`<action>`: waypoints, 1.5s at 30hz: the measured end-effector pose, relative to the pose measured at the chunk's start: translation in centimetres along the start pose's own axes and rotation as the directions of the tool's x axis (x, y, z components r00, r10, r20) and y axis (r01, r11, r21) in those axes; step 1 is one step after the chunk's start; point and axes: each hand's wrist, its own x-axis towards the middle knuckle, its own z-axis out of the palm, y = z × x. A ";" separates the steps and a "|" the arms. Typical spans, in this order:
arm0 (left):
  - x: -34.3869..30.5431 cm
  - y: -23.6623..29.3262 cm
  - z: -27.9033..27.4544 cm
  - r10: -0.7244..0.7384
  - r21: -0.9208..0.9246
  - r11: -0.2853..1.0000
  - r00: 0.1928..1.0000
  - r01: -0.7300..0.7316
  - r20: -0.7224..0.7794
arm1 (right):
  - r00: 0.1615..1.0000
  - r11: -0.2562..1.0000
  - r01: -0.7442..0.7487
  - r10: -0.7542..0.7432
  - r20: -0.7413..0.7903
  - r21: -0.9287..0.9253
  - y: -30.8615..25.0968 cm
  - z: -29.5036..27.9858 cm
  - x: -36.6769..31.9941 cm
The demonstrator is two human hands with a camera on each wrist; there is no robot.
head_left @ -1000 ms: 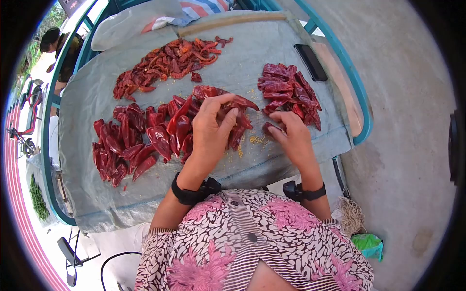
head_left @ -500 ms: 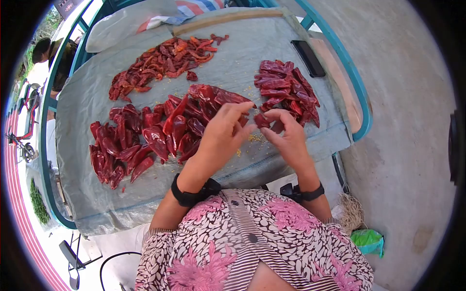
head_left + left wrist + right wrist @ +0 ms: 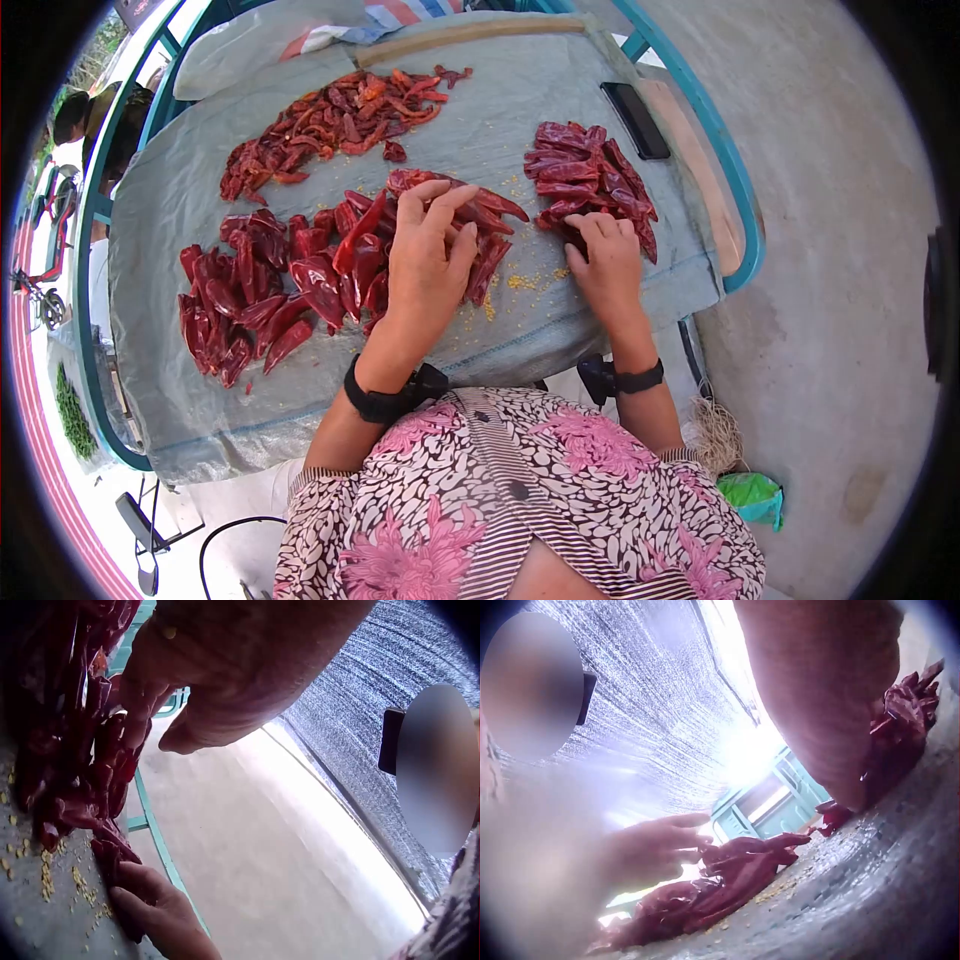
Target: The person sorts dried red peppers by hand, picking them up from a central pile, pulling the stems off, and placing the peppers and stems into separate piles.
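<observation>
L hand [image 3: 425, 255] lies palm-down on the near-R end of the middle pile [image 3: 290, 270] of dried red chillies. Fingers are spread & only slightly bent, tips on the pods. The wrist view shows the tips dipping in among them, but not closed round any one pod. R hand [image 3: 603, 262] is flat too, fingers side by side & nearly straight, tips touching the near edge of the right pile [image 3: 595, 175]; it grips nothing that shows. The hands are apart, w/ a scatter of yellow seeds [image 3: 520, 283] on the sheet [image 3: 520, 110] btwn them.

The middle pile runs from centre out to the L side of the grey woven sheet. The right pile sits to the R, darker, pods lying roughly parallel. A third pile [image 3: 330, 115], more orange-red & crumpled, lies at the far side, apart from both. A black phone [image 3: 636, 120] lies beyond the right pile, near the sheet's R edge.

The sheet covers a table w/ a teal frame [image 3: 740, 200]. Black bands [image 3: 385, 400] sit on both wrists. The person wears a top [image 3: 520, 500] w/ pink flowers & stripes. On the concrete floor to the R, a green bag [image 3: 757, 498] lies beside a bundle of straw-like twine [image 3: 722, 440]. A striped cloth [image 3: 410, 15] shows at the far end.
</observation>
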 end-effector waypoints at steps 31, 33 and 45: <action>-1.4 0.2 2.1 0.387 0.302 0.792 0.819 -0.531 0.425 | 0.961 0.966 -0.257 0.259 -0.099 0.039 -0.2 -1.3 -4.5; -1.7 0.0 2.0 0.357 0.323 0.788 0.817 -0.524 0.454 | 0.958 0.961 -0.276 0.274 -0.088 -0.015 -0.2 -0.6 -4.7; -1.3 1.6 2.0 0.233 -0.014 0.971 0.937 -0.238 0.259 | 0.946 0.784 -0.297 0.320 0.055 0.546 -0.7 -1.2 -4.5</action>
